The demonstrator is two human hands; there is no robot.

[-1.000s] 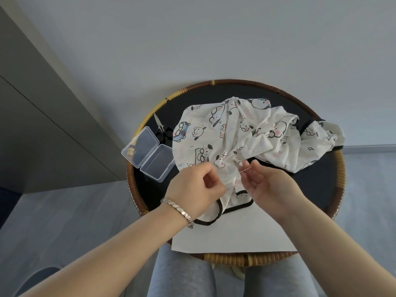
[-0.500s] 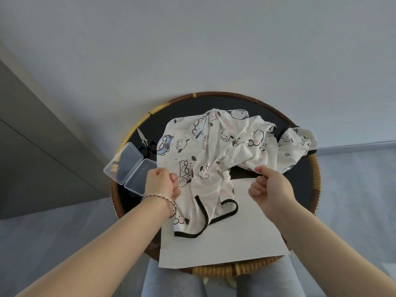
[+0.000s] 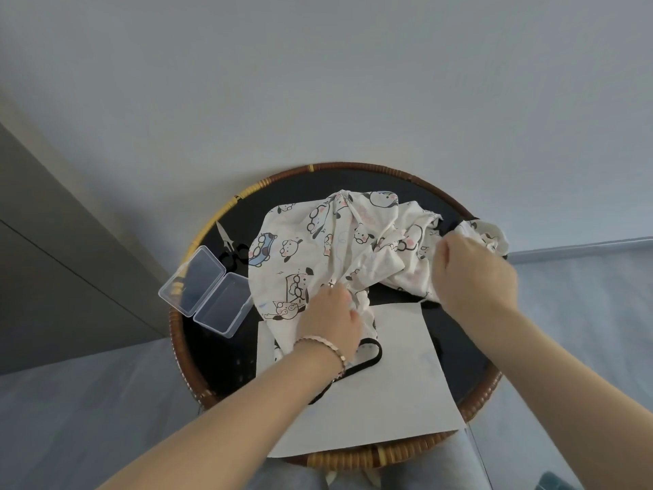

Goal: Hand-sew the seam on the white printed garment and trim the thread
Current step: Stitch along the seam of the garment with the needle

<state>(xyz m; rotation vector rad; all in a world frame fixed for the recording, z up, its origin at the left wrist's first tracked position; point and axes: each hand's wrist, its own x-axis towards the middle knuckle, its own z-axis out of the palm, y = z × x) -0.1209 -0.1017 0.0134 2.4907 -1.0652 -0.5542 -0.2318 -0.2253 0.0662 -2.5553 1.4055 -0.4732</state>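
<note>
1. The white printed garment (image 3: 318, 242) lies crumpled across the middle and far right of the round worktop (image 3: 282, 192). Its near edge, with black trim (image 3: 371, 358), spills onto a sheet of white paper (image 3: 388, 383).
2. The left hand (image 3: 328, 321), a bracelet (image 3: 325, 346) at its wrist, rests on the near part of the cloth. Its fingers and thumb pinch a gathered fold at the centre.
3. The right hand (image 3: 471, 274) is curled into a loose fist over the garment's right side, well apart from the left. I cannot tell whether it pinches a needle or thread, since neither shows at this size.
4. This looks like mid-stitch work: one hand steadies the seam while the other may be drawing thread out to the side. That is a judgement from posture only.
5. How much of the seam is closed cannot be read, because the stitched area is hidden in the fold under the left fingers.
6. The scissors (image 3: 229, 249) lie untouched at the far left, just beyond an open clear plastic box (image 3: 208, 288), so trimming appears not yet done.
7. Probably left to do: finish the stitches, knot off, then reach left for the scissors and cut the tail.
</note>
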